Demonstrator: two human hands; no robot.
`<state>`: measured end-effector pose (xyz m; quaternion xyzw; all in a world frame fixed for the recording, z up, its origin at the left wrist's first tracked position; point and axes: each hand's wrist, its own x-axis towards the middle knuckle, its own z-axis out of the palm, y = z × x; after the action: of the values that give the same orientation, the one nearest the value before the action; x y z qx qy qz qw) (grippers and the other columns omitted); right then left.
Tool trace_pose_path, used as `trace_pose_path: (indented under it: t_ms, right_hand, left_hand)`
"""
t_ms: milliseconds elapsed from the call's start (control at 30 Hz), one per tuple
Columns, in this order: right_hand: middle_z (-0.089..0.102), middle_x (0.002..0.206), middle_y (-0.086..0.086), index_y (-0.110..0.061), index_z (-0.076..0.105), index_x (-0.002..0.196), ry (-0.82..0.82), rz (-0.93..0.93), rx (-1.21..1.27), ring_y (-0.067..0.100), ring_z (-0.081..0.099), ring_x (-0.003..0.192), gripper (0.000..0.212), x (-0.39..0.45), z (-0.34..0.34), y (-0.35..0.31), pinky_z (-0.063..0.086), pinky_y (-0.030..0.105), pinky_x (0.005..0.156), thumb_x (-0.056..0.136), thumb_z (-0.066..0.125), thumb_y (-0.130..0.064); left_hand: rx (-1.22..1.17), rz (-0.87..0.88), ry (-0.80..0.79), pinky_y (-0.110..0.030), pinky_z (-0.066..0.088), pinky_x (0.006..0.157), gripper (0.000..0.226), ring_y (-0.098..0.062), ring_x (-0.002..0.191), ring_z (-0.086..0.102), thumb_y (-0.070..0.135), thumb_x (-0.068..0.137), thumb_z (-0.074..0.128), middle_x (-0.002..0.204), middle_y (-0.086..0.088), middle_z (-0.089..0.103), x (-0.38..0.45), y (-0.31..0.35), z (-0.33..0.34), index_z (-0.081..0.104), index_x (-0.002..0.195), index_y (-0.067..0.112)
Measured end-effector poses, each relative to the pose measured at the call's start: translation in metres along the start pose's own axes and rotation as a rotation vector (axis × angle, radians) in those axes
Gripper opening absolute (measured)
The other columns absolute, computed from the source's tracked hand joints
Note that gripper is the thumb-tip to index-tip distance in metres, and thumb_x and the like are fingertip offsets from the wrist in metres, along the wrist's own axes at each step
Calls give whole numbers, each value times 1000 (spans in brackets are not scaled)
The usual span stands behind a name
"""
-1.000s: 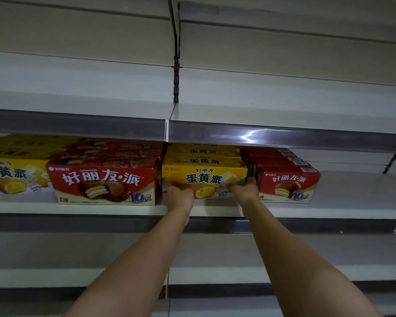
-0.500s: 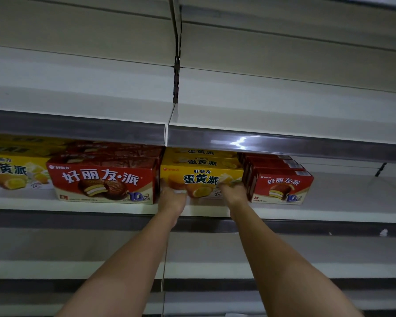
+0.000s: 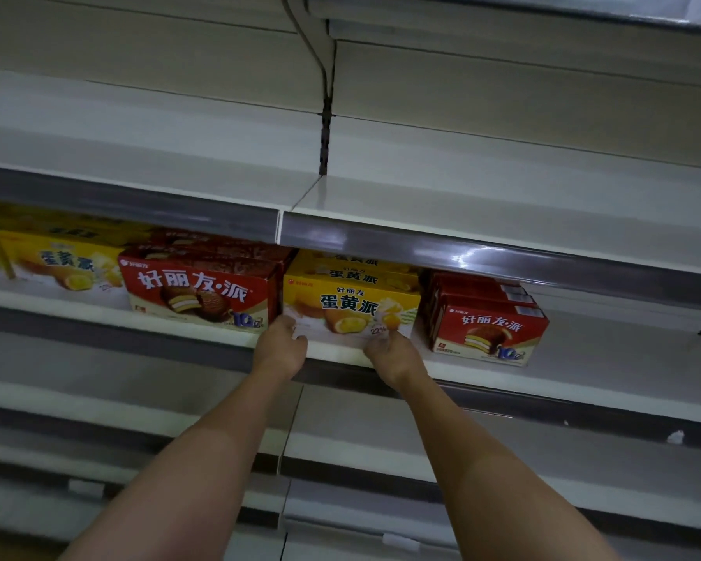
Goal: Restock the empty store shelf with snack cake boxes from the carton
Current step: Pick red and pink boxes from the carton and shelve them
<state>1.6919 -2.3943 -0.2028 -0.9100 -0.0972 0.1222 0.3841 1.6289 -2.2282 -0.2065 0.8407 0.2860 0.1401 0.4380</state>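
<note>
My left hand and right hand grip lower corners of yellow box marked 蛋黄派, between red 好丽友·派 boxes on shelf.

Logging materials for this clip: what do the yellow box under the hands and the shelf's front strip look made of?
Yellow box: printed paperboard, probably, with a slightly glossy finish; sharp folded edges and full-colour artwork suggest it. Front strip: glossy grey, with bright glare streaks; clear plastic over metal is likely, but the picture leaves that open.

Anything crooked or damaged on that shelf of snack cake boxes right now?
No damage shows. The front yellow box sits a bit proud of the red boxes beside it, with both hands at its lower corners: left hand, right hand.
</note>
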Motion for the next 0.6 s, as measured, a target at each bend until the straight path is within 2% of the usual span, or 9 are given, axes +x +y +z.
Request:
trace_pose_path:
  t_ms: [67, 133, 200, 333, 467, 600]
  right_hand:
    - [55, 125, 11, -11, 53, 123, -33, -73, -93, 32, 53, 115, 48, -7, 3, 2, 45, 41, 97, 90, 51, -46]
    - [47, 137, 12, -9, 42, 138, -76, -151, -175, 32, 47, 124, 58, -20, 6, 1, 41, 40, 102, 93, 52, -44]
    - [39, 146, 12, -7, 33, 145, -116, -258, -259, 31, 42, 130, 64, -34, 9, -3, 38, 40, 105, 95, 51, -43]
    - [26, 156, 11, -8, 27, 150, -243, -383, -326, 29, 31, 140, 70, -62, 25, -5, 31, 40, 113, 94, 51, -43]
    - [42, 144, 15, -6, 38, 142, -386, -445, -302, 32, 44, 129, 58, -105, 50, -5, 37, 35, 103, 96, 51, -39]
    - [39, 148, 13, -7, 31, 147, -549, -528, -315, 30, 43, 131, 65, -153, 85, 2, 38, 35, 106, 96, 50, -43]
  left_hand:
    - [-6, -43, 60, -35, 42, 100, 40, -33, 120, 52, 9, 92, 54, 131, -15, 56, -16, -4, -6, 51, 132, 7]
    - [2, -88, 104, -35, 44, 98, 37, -33, 117, 53, 10, 92, 55, 128, -15, 58, -35, -9, -14, 53, 129, 7]
    - [30, -129, 133, -35, 44, 95, 34, -33, 116, 54, 12, 92, 54, 126, -16, 59, -57, -19, -21, 54, 126, 7]
    - [114, -198, 196, -33, 43, 94, 37, -32, 117, 53, 13, 93, 53, 128, -15, 58, -119, -52, -34, 51, 129, 5]
    - [138, -383, 267, -31, 47, 86, 35, -31, 112, 55, 16, 96, 48, 128, -13, 56, -189, -99, -54, 52, 130, 10]
    - [137, -535, 389, -33, 46, 85, 35, -33, 110, 57, 10, 93, 53, 123, -17, 60, -251, -141, -79, 53, 128, 3]
